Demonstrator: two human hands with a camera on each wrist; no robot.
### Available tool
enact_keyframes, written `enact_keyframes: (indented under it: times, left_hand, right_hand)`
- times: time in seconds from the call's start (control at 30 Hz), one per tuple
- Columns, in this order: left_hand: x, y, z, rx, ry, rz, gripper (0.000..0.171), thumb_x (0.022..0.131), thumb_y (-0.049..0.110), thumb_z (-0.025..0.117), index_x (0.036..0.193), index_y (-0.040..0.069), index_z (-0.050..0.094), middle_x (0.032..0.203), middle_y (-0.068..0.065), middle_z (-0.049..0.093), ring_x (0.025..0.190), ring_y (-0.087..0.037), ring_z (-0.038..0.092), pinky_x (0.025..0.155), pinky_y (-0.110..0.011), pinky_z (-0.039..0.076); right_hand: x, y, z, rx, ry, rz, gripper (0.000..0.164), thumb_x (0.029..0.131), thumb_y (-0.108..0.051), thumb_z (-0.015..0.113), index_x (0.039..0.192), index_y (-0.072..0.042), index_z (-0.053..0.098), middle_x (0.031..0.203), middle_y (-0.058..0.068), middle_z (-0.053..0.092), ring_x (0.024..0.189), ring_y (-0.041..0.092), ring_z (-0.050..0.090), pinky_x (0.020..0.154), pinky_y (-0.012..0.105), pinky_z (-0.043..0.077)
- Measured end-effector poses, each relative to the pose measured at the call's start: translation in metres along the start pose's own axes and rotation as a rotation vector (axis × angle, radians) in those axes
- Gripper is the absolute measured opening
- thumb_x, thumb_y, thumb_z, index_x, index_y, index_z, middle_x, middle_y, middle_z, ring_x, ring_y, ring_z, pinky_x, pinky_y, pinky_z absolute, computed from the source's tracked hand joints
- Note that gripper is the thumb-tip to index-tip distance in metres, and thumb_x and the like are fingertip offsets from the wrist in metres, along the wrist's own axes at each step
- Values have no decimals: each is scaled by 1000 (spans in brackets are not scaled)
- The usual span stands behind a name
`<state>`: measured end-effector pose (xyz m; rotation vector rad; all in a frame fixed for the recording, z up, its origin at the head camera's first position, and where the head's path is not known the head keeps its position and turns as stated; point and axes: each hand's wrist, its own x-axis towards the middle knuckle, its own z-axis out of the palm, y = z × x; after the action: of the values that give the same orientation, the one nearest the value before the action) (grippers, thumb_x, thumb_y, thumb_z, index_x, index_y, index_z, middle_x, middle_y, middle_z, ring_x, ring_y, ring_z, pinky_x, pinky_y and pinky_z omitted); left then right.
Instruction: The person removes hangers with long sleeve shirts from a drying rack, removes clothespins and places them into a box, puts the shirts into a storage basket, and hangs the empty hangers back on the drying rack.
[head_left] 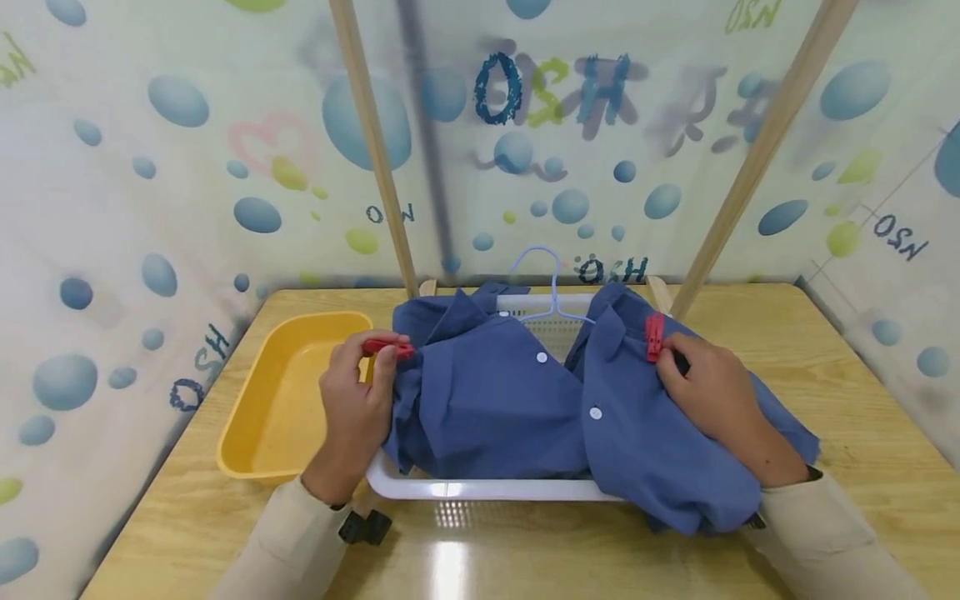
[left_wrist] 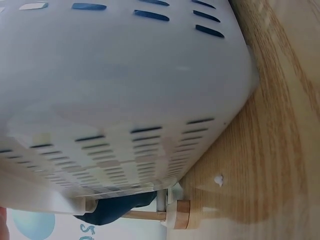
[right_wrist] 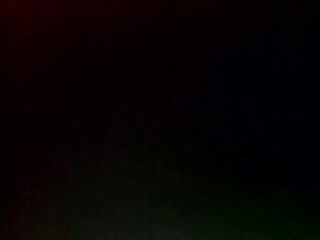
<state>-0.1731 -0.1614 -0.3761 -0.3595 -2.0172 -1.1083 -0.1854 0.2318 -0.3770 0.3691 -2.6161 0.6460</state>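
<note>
A blue shirt (head_left: 502, 400) with white buttons lies bunched over a white plastic basket (head_left: 495, 490), a light-blue hanger (head_left: 556, 283) showing at its collar. My left hand (head_left: 358, 408) holds a red clothespin (head_left: 388, 347) between thumb and fingers at the shirt's left side. On the right side, my right hand (head_left: 708, 387) pinches the lower end of another red clothespin (head_left: 655, 335), which stands upright against the cloth. The left wrist view is filled by the basket's slotted wall (left_wrist: 115, 85). The right wrist view is almost black and shows nothing clear.
A yellow tub (head_left: 281, 400) stands left of the basket on the wooden table (head_left: 847, 367). Two wooden poles (head_left: 375, 150) rise behind the basket, one on each side. A patterned curtain (head_left: 465, 200) surrounds the table's back and sides.
</note>
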Motion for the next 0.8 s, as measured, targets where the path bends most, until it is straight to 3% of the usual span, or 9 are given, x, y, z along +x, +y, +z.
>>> enact_keyframes:
  times: [0.13,0.3,0.5,0.67,0.8]
  left_hand:
    - [1,-3,1,2,30,26,40,101,38,56,109,1,68,102,-12,74,87,-23,57,80,-22,42]
    - [1,-6,1,10,46,46,39,102,37,55,109,0,68,101,-13,73,87,-25,58,78,-32,43]
    - [6,-4,0,-45,43,47,32,101,27,60,111,-4,66,104,-11,73,91,-10,59,84,-19,45]
    - [7,-3,-1,-23,18,-13,22,99,18,63,111,0,67,102,-12,72,91,-16,60,87,-21,45]
    - [9,-4,-9,67,-36,-131,20,98,21,64,104,3,69,96,-13,72,90,-24,57,87,-32,41]
  right_hand:
    - [0,0,0,-1,1,-2,17,94,-10,54,78,-10,60,58,-1,46,52,12,42,52,28,32]
    - [1,0,-1,-3,0,-4,15,94,-10,55,82,-8,63,58,0,48,53,12,42,52,28,32]
    - [2,-1,-4,3,-3,-4,15,95,-10,54,82,-8,62,57,-1,46,52,12,41,51,28,31]
    - [2,-2,-3,4,-7,-5,17,95,-10,54,80,-10,61,57,-1,45,51,12,41,51,28,31]
    - [2,-1,-4,-7,-20,-2,17,95,-11,54,79,-10,60,58,-1,46,52,12,41,51,28,32]
